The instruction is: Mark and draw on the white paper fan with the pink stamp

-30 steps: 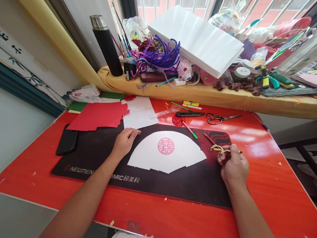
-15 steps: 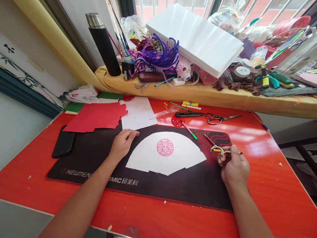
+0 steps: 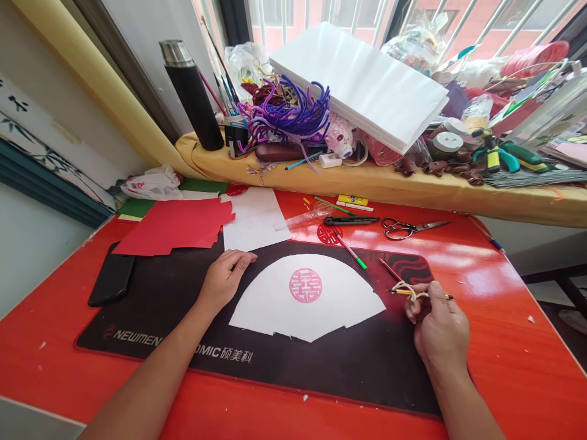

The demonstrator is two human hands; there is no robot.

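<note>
Landmark: a fan-shaped white paper (image 3: pixel 302 299) lying flat on a black desk mat (image 3: pixel 137 337), which covers part of the red surface (image 3: pixel 509 348); a pink double-happiness motif (image 3: pixel 305 285) is at the fan's centre.

Right grip (image 3: pixel 440 324): clenched on a yellow pencil (image 3: pixel 401 291), right of the fan and apart from it; the pencil's middle is hidden by the fingers.

Cord: a looped pale cord (image 3: pixel 406 290) sits on the pencil near the fingers; how it is fastened cannot be made out.

Left grip (image 3: pixel 224 281): holds nothing visible, fingers loosely curled, resting on the mat just left of the fan.

Beyond the fan: a green-tipped pencil (image 3: pixel 351 250), a red paper cut-out (image 3: pixel 329 233), a black utility knife (image 3: pixel 351 221) and scissors (image 3: pixel 403 229).

Left of the fan: torn red paper (image 3: pixel 174 227) overlapping a white sheet (image 3: pixel 252 220), and a black slab (image 3: pixel 111 273), kind unclear.

Far beyond the fan: a yellow-covered sill holds a flask (image 3: pixel 192 98), purple pipe cleaners (image 3: pixel 288 113) and stacked white paper (image 3: pixel 358 85); items behind them are hidden.
</note>
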